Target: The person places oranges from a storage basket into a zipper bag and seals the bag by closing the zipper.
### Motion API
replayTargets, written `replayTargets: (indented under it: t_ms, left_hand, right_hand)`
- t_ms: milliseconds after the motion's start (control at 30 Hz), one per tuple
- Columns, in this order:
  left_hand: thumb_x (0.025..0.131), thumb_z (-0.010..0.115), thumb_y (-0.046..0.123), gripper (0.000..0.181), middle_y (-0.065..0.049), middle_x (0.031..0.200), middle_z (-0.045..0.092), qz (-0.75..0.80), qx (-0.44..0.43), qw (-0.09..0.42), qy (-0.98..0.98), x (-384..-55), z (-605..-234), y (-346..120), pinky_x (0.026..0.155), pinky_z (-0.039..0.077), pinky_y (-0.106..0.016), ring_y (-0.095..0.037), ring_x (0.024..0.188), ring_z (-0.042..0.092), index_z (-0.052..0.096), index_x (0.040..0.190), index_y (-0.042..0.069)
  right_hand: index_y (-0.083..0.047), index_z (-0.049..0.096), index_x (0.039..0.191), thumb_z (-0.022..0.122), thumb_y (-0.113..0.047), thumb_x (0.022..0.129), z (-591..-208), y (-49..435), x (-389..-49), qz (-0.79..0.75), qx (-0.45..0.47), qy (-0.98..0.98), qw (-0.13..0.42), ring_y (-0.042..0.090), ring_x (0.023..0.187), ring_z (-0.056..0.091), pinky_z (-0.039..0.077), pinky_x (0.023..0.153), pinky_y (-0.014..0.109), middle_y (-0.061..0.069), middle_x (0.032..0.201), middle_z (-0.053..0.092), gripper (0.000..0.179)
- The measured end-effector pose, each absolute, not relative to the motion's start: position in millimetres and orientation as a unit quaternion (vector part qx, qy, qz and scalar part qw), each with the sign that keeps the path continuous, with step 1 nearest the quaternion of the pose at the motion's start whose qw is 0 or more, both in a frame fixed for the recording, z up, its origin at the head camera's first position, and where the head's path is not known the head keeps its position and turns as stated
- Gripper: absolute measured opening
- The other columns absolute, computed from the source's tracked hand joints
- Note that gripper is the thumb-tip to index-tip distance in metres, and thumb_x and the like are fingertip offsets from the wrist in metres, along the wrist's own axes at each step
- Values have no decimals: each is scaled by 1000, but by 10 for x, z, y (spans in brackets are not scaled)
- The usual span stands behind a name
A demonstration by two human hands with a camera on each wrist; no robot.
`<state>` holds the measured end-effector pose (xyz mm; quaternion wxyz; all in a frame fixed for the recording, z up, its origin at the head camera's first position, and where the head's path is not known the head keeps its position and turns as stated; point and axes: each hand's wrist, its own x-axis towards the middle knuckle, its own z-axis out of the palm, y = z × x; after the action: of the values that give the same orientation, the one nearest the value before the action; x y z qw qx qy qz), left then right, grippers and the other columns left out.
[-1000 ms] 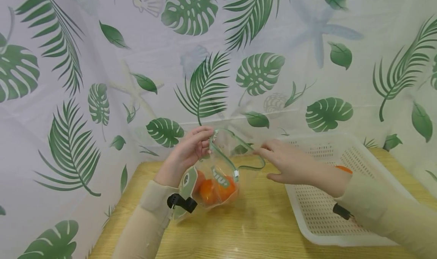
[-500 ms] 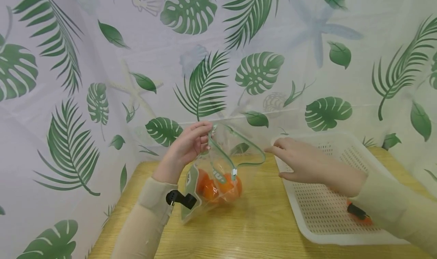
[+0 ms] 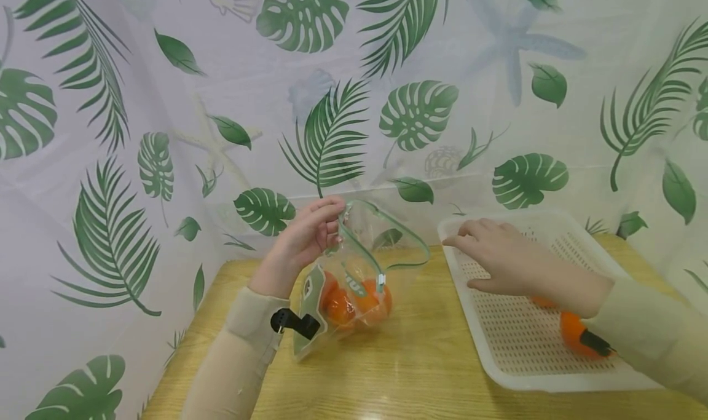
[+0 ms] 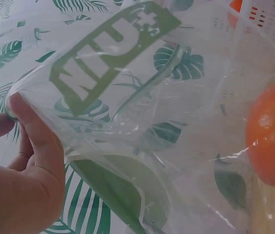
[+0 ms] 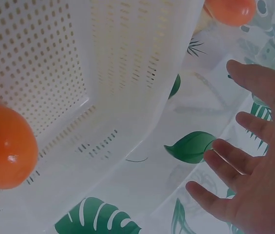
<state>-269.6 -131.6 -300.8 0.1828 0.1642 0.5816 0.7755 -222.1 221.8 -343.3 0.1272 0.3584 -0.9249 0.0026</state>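
Observation:
My left hand (image 3: pixel 301 238) pinches the top edge of a clear plastic zip bag (image 3: pixel 406 285) between thumb and fingers. The bag's mouth gapes, rimmed by a green zip with a small white slider (image 3: pixel 380 280). Several oranges (image 3: pixel 338 306) lie in the bottom of the bag on the table. In the left wrist view, green "NIU+" lettering shows on the bag (image 4: pixel 113 53), with an orange (image 4: pixel 273 134) at its right. My right hand (image 3: pixel 509 257) is over the white basket, fingers spread and holding nothing. Under its wrist, an orange (image 3: pixel 575 334) sits in the basket; another is partly hidden by the forearm.
The white perforated plastic basket (image 3: pixel 487 355) stands on the right of the wooden table (image 3: pixel 409 371). A leaf-printed white sheet (image 3: pixel 354 137) hangs behind the table and along its left side.
My right hand has moved right, away from the bag's mouth to over the basket, baring an orange there. The left hand has kept its pinch and risen slightly, and the bag has shifted a little.

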Motion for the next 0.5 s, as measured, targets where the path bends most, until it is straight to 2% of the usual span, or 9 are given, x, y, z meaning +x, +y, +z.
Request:
replayTargets:
  t_ms: [500]
  left_hand:
    - [113,41,10,39,9,74,69,768,167,189,589,-2717,-3050,-1293,59,52,-19,-4,64,61,69,90,23]
  right_hand:
    - [-16,59,143,96,-31,77,-3493,2416,-2220,10,331,-937,110,36,118,61,59,82,59,14,133,63,77]
